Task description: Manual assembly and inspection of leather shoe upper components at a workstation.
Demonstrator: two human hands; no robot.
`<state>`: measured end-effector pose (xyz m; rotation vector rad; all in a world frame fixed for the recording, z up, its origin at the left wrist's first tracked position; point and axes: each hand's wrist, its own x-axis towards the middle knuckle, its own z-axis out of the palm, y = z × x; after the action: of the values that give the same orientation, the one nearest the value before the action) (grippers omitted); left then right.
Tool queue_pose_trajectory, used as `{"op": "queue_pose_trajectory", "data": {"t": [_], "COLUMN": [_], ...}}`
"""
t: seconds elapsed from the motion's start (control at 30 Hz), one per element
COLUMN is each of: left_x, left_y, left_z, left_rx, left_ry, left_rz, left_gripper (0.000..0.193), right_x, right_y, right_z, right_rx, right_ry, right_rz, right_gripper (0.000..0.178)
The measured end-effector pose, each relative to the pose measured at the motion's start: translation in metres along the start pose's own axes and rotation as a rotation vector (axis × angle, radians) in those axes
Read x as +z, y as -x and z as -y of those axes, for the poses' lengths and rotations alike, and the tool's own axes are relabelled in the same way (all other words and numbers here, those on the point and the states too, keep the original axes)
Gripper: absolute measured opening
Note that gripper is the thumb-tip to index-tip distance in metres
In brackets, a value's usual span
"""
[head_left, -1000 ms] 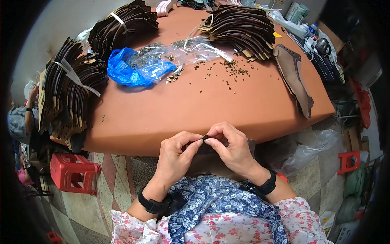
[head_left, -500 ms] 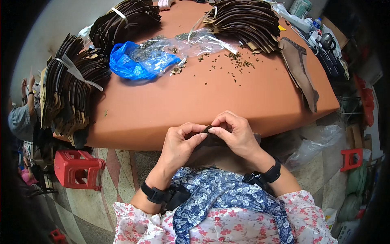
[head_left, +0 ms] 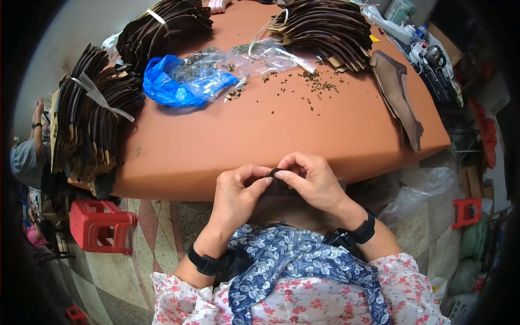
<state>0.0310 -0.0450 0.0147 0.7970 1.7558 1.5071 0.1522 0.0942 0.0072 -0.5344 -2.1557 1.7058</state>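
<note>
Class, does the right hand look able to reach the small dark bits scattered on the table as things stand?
Probably yes, with a forward stretch: the right hand pinches the brown piece and would need freeing, but only orange tabletop separates that hand from the bits.

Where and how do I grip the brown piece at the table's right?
Probably by its near end, coming from the front: the brown piece narrows toward the near edge of the table, while its far end sits close beside the dark stack.
</note>
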Motion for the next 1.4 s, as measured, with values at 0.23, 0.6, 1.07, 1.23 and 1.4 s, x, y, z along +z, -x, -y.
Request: {"op": "queue_pose_trajectory", "data": {"t": [0.23,0.6,1.07,1.23,1.4], "left_x": [-0.002,-0.017,-0.018,-0.018,-0.019], "left_y": [-0.001,-0.006,-0.012,-0.013,-0.013], "left_z": [-0.014,-0.002,-0.001,-0.001,-0.002], "left_rx": [0.255,-0.068,-0.176,-0.198,-0.207], "left_ry": [-0.368,-0.085,0.074,0.091,0.087], "left_rz": [0.057,0.162,0.157,0.168,0.194], "left_gripper": [0.018,0.013,0.012,0.014,0.016], "right_x": [-0.006,-0.091,-0.091,-0.091,-0.083], "right_y": [0.004,-0.042,-0.065,-0.067,-0.056], "right_z": [0.000,-0.013,-0.030,-0.030,-0.022], "right_rx": [-0.055,-0.256,-0.327,-0.343,-0.288], "right_ry": [0.060,0.636,1.009,1.037,0.818], "right_rz": [-0.059,-0.404,-0.335,-0.339,-0.343], "right_gripper": [0.009,0.012,0.008,0.009,0.010]}}
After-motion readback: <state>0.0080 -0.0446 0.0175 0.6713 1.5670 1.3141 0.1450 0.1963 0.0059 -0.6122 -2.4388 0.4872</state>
